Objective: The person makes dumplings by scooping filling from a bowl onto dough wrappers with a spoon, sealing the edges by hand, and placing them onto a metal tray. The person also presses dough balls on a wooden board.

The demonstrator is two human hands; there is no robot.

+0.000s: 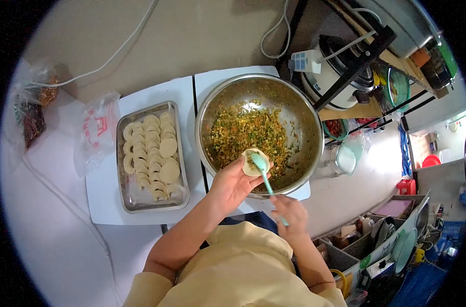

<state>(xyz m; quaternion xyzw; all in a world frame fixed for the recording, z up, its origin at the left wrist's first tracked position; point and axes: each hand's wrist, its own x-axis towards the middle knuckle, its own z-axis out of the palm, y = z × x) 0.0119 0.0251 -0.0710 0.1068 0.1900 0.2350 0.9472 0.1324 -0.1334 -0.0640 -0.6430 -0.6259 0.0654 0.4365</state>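
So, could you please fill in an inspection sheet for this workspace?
Surface: white tabletop in two sections, bearing a metal tray and a metal bowl.
Job's things: metal bowl of chopped filling; metal tray with rows of folded dumplings and some flat rounds of dough.
Clutter: plastic bag with red print beside the tray.
Hands: left hand holds a dough wrapper; right hand holds a pale green spoon, its head at the wrapper.
Cables: white cable across the wall; pale cable at far left.
Surroundings: rack with a white cooker, behind the bowl's right side; storage bins at lower right.
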